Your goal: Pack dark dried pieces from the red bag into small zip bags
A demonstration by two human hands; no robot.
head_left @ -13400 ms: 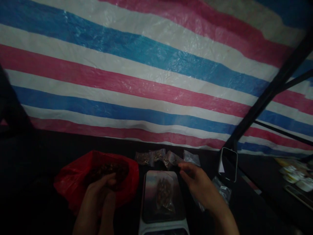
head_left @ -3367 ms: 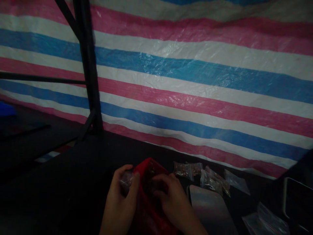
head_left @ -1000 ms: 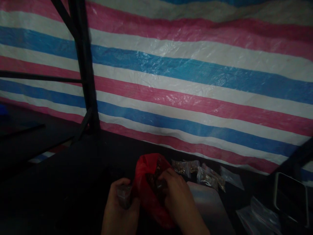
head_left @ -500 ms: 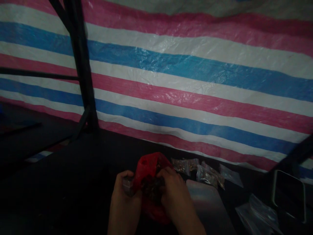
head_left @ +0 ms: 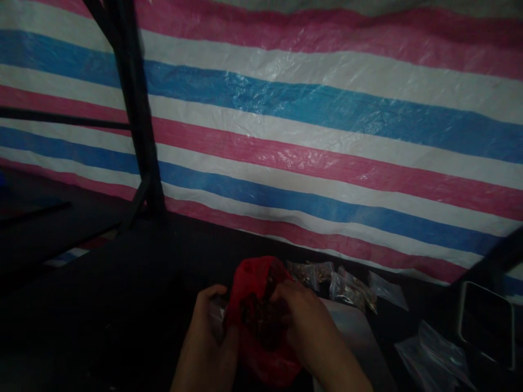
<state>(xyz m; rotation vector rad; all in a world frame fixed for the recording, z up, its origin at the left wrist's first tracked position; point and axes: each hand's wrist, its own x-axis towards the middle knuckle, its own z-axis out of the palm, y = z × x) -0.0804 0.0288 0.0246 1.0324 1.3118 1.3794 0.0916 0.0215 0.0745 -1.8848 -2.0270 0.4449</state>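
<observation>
A red plastic bag (head_left: 252, 277) stands with its mouth open in front of me, holding a heap of small dark pieces (head_left: 261, 321) too dim to name. My left hand (head_left: 212, 326) is at the bag's left side, its fingers curled around a small clear plastic bag (head_left: 218, 316). My right hand (head_left: 300, 310) reaches over the right rim into the red bag. Its fingers bend down among the dark pieces, and their tips are lost in shadow.
Several filled zip bags (head_left: 347, 288) lie beyond my right hand, with a flat clear bag (head_left: 388, 290) beside them. A grey flat panel (head_left: 355, 332), more clear bags (head_left: 435, 356) and a phone (head_left: 486, 324) are at right. Striped sheeting (head_left: 327, 136) hangs behind a dark post (head_left: 139, 120).
My right hand has shifted slightly right and down within the red bag. The bag's mouth has spread wider, and my left hand still grips the small clear bag.
</observation>
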